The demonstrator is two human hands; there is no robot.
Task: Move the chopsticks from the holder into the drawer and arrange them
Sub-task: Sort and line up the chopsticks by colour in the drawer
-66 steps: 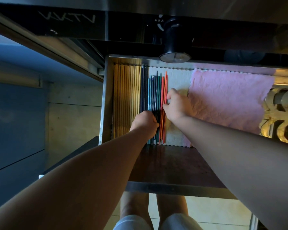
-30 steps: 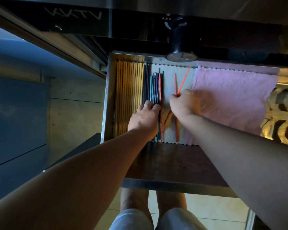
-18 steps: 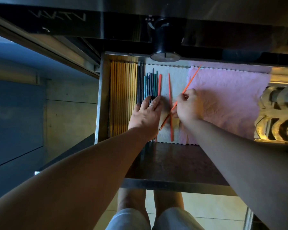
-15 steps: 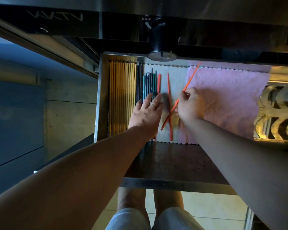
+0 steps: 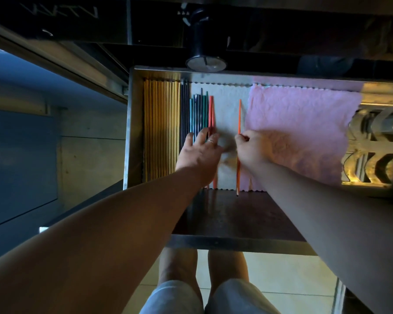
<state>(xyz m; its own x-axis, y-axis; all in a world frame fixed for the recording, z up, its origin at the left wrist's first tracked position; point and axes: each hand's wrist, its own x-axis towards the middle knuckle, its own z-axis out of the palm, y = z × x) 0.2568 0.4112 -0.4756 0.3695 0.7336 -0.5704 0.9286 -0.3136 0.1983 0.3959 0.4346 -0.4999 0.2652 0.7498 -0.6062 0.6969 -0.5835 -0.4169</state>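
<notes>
One orange chopstick (image 5: 239, 118) sits apart in the drawer (image 5: 132, 132), pinched by the right hand (image 5: 251, 150) in the head view; the left hand (image 5: 197, 155) lies flat, fingers straight, on the sorted row (image 5: 200, 112). Best slide it sideways, kept parallel, until it touches the orange pair (image 5: 211, 112)

Pale angular lettering (image 5: 61, 12) sitting upside down on the dark panel (image 5: 114, 21) at top left, looking like V, T, A strokes, not reading surely, three small pale triangles (image 5: 183, 12) showing further right on it.
</notes>
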